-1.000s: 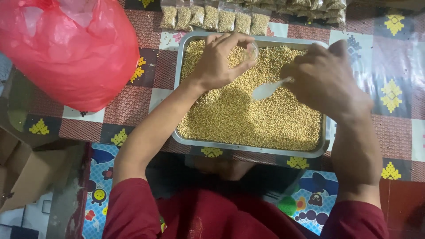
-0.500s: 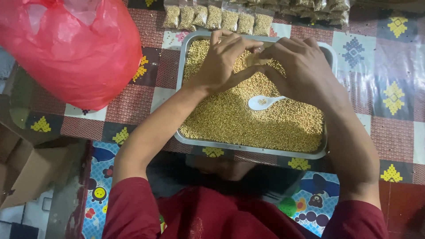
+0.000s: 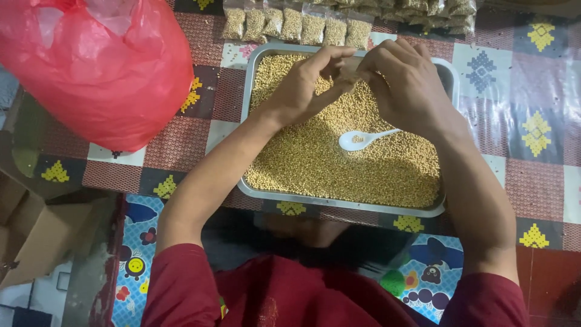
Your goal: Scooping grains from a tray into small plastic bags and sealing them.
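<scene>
A metal tray [image 3: 339, 203] full of small yellow-tan grains [image 3: 339, 157] lies in front of me. A white plastic spoon [image 3: 363, 139] rests on the grains, bowl to the left. Above the far part of the tray my left hand [image 3: 302, 88] and my right hand [image 3: 408, 85] meet, fingertips pinching a small clear packet of grains [image 3: 348, 75] between them. The packet is mostly hidden by the fingers.
A row of several small filled clear packets [image 3: 290, 24] lies beyond the tray, with more at the far right [image 3: 423, 9]. A big red plastic bag [image 3: 97, 66] sits at the left. A cardboard box [image 3: 30, 236] stands at lower left. A patterned cloth [image 3: 532, 121] covers the surface.
My right hand has let go of the spoon, which now lies on the grains. Both hands came together over the far part of the tray on the small packet.
</scene>
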